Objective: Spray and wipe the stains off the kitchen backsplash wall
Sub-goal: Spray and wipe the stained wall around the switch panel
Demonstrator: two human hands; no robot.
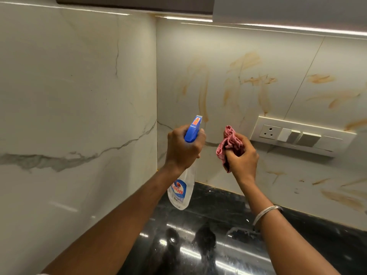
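Stains (204, 96) — orange-brown smears — on backsplash wall (218, 46) above, beside and below switch panel (301, 135), with black counter (214, 207) beneath. Left hand (184, 149) clamped round neck of spray bottle (181, 193), blue nozzle (193, 129) pointed toward wall. Right hand (244, 158) clenched on bunched pink cloth (228, 142), held just beside bottle, in front of wall.

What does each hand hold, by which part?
The left hand grips the spray bottle at its neck; the right hand holds the cloth by its middle.

Spray bottle (180, 193) trigger hidden behind left hand (183, 149), stains (355, 124) apparently cropped at right
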